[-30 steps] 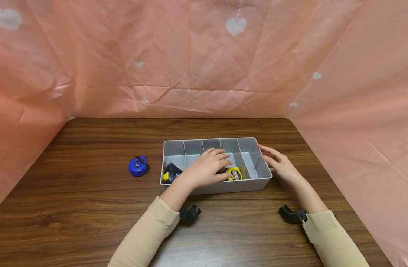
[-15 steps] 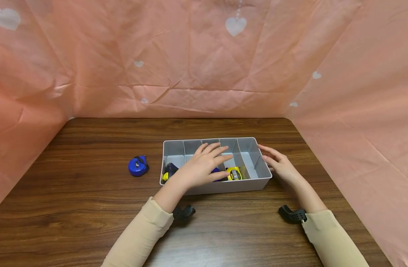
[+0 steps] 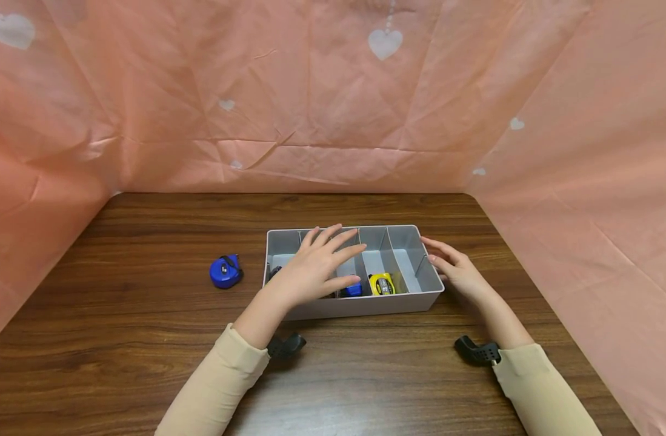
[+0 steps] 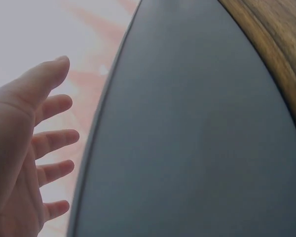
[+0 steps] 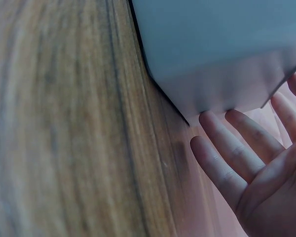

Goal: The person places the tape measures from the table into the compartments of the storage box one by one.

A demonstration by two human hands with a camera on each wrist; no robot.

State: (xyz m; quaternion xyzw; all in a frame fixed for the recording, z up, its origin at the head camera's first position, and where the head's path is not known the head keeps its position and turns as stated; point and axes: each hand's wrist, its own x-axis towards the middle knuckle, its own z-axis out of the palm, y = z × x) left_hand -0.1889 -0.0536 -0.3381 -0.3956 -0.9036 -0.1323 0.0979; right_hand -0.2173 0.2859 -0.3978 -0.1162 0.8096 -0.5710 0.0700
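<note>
A grey divided box [image 3: 365, 306] lies across the table. My left hand [image 3: 313, 269] hovers over its left half with fingers spread, holding nothing; in the left wrist view the hand [image 4: 19, 148] is beside the box's front wall [image 4: 182, 123]. Fingertips of my right hand [image 3: 459, 270] touch the box's right end wall, and in the right wrist view its fingers [image 5: 232, 148] are fairly straight. A yellow tape measure [image 3: 382, 284] sits in the second compartment from the right. A blue tape measure [image 3: 354, 289] is in the compartment left of it. A dark item [image 3: 275, 272] at the left is mostly hidden.
Left of the box another blue tape measure [image 3: 225, 272] with a black strap lies on the brown wooden table [image 3: 147, 339]. Pink cloth [image 3: 333, 97] with white hearts hangs behind and at both sides. Black mounts [image 3: 477, 351] stick out at both wrists.
My left hand has drawn left and spread its fingers above the box, uncovering the blue tape measure inside and covering more of the left compartments. The right hand has stayed put.
</note>
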